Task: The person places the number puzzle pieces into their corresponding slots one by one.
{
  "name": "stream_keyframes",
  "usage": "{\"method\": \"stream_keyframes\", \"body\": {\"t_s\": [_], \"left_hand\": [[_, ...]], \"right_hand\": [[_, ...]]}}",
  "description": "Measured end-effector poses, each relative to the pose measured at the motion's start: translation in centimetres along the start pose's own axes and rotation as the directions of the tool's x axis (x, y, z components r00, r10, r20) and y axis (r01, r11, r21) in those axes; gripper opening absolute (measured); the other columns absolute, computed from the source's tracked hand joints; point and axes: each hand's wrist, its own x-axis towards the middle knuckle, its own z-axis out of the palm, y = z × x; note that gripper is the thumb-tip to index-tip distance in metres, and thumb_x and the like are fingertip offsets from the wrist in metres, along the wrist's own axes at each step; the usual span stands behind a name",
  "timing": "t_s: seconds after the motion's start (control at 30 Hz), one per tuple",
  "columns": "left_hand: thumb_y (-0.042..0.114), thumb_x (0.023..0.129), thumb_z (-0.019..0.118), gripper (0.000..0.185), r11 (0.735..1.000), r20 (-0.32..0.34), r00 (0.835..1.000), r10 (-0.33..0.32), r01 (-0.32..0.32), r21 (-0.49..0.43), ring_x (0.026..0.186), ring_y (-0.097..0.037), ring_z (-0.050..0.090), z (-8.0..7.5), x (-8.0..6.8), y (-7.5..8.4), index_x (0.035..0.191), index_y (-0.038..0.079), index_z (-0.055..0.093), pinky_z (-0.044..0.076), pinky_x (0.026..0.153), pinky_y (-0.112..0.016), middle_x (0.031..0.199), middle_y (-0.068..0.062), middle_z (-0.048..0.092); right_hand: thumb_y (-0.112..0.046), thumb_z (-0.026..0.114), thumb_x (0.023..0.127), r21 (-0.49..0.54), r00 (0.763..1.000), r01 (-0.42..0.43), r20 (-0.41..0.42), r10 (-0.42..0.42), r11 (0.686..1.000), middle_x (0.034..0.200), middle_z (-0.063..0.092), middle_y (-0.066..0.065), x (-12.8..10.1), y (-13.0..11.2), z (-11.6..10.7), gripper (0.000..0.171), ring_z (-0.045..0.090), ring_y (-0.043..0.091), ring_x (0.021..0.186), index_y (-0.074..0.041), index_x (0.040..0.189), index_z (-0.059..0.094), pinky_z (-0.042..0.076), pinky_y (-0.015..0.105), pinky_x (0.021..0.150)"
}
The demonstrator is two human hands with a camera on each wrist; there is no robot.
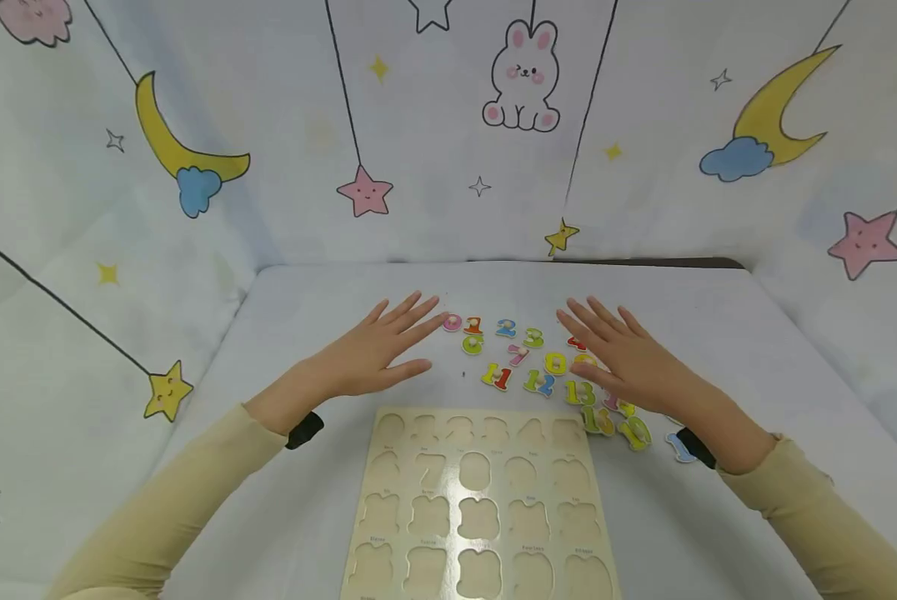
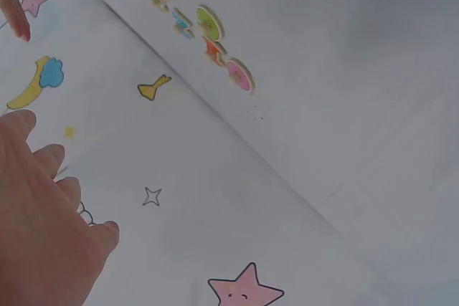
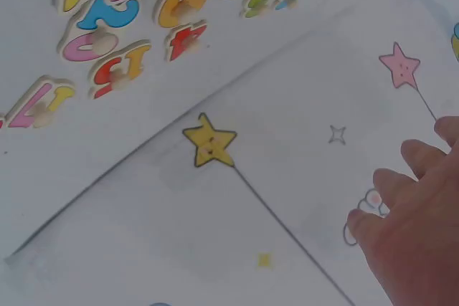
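Observation:
A wooden puzzle board (image 1: 478,508) with empty number-shaped slots lies near me on the table. Beyond it several colourful wooden number pieces (image 1: 538,362) are scattered on the white cloth. My left hand (image 1: 377,350) hovers flat with straight fingers just left of the pieces, its fingertips close to the pink zero (image 1: 452,322). My right hand (image 1: 628,358) is flat and spread over the right part of the pieces, covering some. Neither hand holds anything. The left wrist view shows the pink piece (image 2: 239,75), and the right wrist view shows several pieces (image 3: 118,30).
The table (image 1: 328,308) is covered by a white cloth. A backdrop (image 1: 448,125) printed with moons, stars and a rabbit surrounds it on three sides. Black wrist straps (image 1: 303,430) show at both sleeves.

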Motion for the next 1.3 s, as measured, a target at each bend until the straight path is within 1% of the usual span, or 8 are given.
{"method": "stream_keyframes", "body": {"t_s": [0.13, 0.3, 0.5, 0.7, 0.97, 1.1, 1.2, 1.3], "left_hand": [[0.052, 0.098, 0.032, 0.065, 0.999, -0.005, 0.999, -0.034, 0.033, -0.025, 0.14, -0.02, -0.004, 0.4, -1.0, -0.8, 0.152, 0.023, 0.011, 0.0, 0.107, -0.05, 0.156, -0.001, 0.004], [0.048, 0.099, 0.036, 0.065, 0.993, -0.017, 0.997, -0.08, 0.078, -0.086, 0.14, -0.022, -0.003, 1.1, -2.4, -1.7, 0.152, 0.022, 0.01, 0.002, 0.106, -0.052, 0.156, -0.002, 0.004], [0.043, 0.1, 0.04, 0.065, 0.97, -0.018, 0.989, -0.15, 0.143, -0.196, 0.14, -0.025, -0.002, 2.0, -3.9, -2.2, 0.152, 0.022, 0.009, 0.002, 0.106, -0.053, 0.156, -0.002, 0.003], [0.042, 0.1, 0.04, 0.063, 0.954, -0.023, 0.984, -0.175, 0.164, -0.249, 0.14, -0.025, -0.003, 3.1, -4.4, -2.5, 0.152, 0.021, 0.01, 0.001, 0.106, -0.052, 0.156, -0.003, 0.004], [0.037, 0.102, 0.038, 0.06, 0.919, -0.009, 0.976, -0.218, 0.203, -0.337, 0.14, -0.026, 0.0, 4.2, -5.0, -2.9, 0.152, 0.018, 0.011, 0.002, 0.105, -0.054, 0.155, -0.007, 0.007], [0.037, 0.102, 0.037, 0.059, 0.888, 0.01, 0.97, -0.242, 0.226, -0.401, 0.139, -0.027, 0.003, 4.8, -5.0, -3.0, 0.152, 0.017, 0.011, 0.002, 0.106, -0.053, 0.155, -0.007, 0.009], [0.038, 0.102, 0.035, 0.059, 0.872, 0.029, 0.966, -0.257, 0.245, -0.423, 0.139, -0.028, 0.005, 5.2, -4.9, -3.1, 0.152, 0.017, 0.01, 0.005, 0.107, -0.051, 0.155, -0.006, 0.01], [0.042, 0.101, 0.036, 0.061, 0.858, 0.048, 0.96, -0.275, 0.267, -0.439, 0.139, -0.025, 0.009, 5.7, -4.9, -3.2, 0.152, 0.017, 0.012, 0.011, 0.107, -0.046, 0.154, -0.005, 0.013]], "right_hand": [[-0.041, 0.05, 0.096, 0.019, 0.998, -0.065, -0.025, 0.065, 0.998, 0.155, 0.008, 0.009, -1.6, 1.2, -0.1, 0.072, -0.001, 0.03, 0.139, -0.019, 0.152, 0.011, -0.004, 0.048, 0.107], [-0.038, 0.049, 0.097, 0.081, 0.988, -0.146, -0.031, 0.149, 0.986, 0.154, 0.01, 0.013, -3.9, 2.5, -0.1, 0.07, 0.001, 0.033, 0.139, -0.015, 0.152, 0.012, -0.006, 0.049, 0.106], [-0.037, 0.045, 0.099, 0.164, 0.969, -0.245, 0.011, 0.247, 0.955, 0.152, 0.014, 0.019, -5.7, 4.0, 0.4, 0.068, 0.004, 0.039, 0.137, -0.01, 0.151, 0.011, -0.008, 0.053, 0.104], [-0.035, 0.042, 0.1, 0.251, 0.945, -0.326, 0.06, 0.322, 0.911, 0.149, 0.019, 0.024, -7.2, 4.7, 1.0, 0.065, 0.01, 0.043, 0.135, -0.006, 0.15, 0.014, -0.007, 0.055, 0.103], [-0.036, 0.042, 0.1, 0.308, 0.932, -0.36, 0.08, 0.353, 0.881, 0.145, 0.021, 0.031, -8.1, 5.3, 1.9, 0.066, 0.019, 0.049, 0.13, 0.002, 0.147, 0.017, 0.0, 0.059, 0.103], [-0.036, 0.043, 0.1, 0.312, 0.922, -0.385, 0.086, 0.378, 0.869, 0.143, 0.025, 0.032, -8.3, 5.6, 2.3, 0.064, 0.022, 0.051, 0.128, 0.004, 0.146, 0.021, 0.012, 0.063, 0.1], [-0.037, 0.043, 0.1, 0.309, 0.907, -0.419, 0.105, 0.407, 0.854, 0.14, 0.029, 0.033, -8.5, 5.8, 2.5, 0.063, 0.025, 0.051, 0.125, 0.005, 0.143, 0.027, 0.023, 0.065, 0.095], [-0.038, 0.042, 0.1, 0.321, 0.893, -0.45, 0.131, 0.431, 0.833, 0.138, 0.032, 0.033, -8.6, 6.0, 2.8, 0.061, 0.027, 0.051, 0.125, 0.006, 0.141, 0.031, 0.025, 0.064, 0.094]]}}
